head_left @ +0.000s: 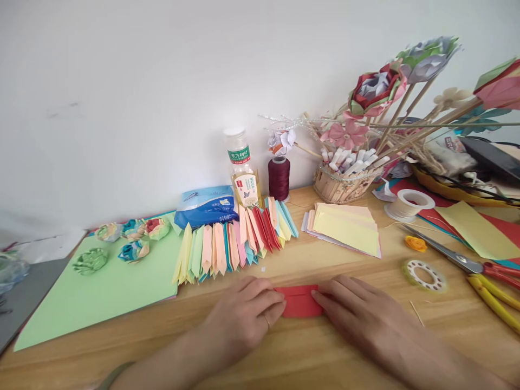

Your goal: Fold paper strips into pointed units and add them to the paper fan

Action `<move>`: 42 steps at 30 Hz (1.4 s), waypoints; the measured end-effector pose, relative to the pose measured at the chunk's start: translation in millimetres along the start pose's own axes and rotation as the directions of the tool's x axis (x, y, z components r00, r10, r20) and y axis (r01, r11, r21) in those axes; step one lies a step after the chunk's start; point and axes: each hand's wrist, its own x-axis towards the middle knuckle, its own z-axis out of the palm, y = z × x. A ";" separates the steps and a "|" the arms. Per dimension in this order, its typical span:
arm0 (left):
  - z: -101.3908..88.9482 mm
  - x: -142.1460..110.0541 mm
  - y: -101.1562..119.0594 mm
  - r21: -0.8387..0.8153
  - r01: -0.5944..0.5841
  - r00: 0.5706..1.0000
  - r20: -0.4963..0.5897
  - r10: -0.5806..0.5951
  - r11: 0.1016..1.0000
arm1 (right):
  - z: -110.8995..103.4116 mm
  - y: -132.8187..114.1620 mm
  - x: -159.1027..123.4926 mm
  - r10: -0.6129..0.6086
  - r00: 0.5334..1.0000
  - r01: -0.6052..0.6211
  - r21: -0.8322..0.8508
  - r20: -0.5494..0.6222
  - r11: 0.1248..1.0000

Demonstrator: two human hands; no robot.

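Observation:
A small red paper piece (301,306) lies on the wooden table in front of me, with a crease along its upper part. My left hand (247,314) grips its left end, thumb and fingers closed on the edge. At the other end, my right hand (361,311) pinches the paper's upper right corner. Beyond the hands stands a long row of folded paper strips (219,249) in yellow, green, peach, red and blue. A stack of pale paper rectangles (345,230) rests behind my right hand.
Green sheets (93,309) bear several paper flowers (90,261) at left. A blue tissue pack (205,206), bottle (246,179) and thread spool (279,179) stand by the wall. At right are a marker basket (345,184), tape roll (424,275), scissors (450,254) and yellow-handled pliers (495,303).

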 end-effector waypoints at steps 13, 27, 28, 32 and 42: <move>-12.8 15.4 -10.6 0.103 -0.254 0.963 -0.067 0.261 0.962 | 5.7 -5.5 -1.7 -0.005 0.999 0.002 -0.082 -0.035 0.997; 0.6 16.7 3.7 -0.165 0.155 0.980 -0.097 -0.172 0.974 | 12.2 -7.4 -7.4 0.272 0.962 -0.250 0.306 -0.031 0.919; 1.0 16.6 6.1 -0.221 0.222 0.965 -0.086 -0.246 0.950 | 12.6 -7.9 -7.0 0.310 0.951 -0.287 0.350 -0.009 0.892; 0.8 17.5 13.8 -0.331 0.402 0.904 -0.003 -0.427 0.854 | 13.3 -9.9 -2.8 0.424 0.900 -0.422 0.442 0.100 0.791; 1.7 15.0 17.7 -0.344 0.414 0.904 0.050 -0.424 0.843 | 15.1 -7.1 -5.0 0.495 0.853 -0.501 0.520 0.165 0.691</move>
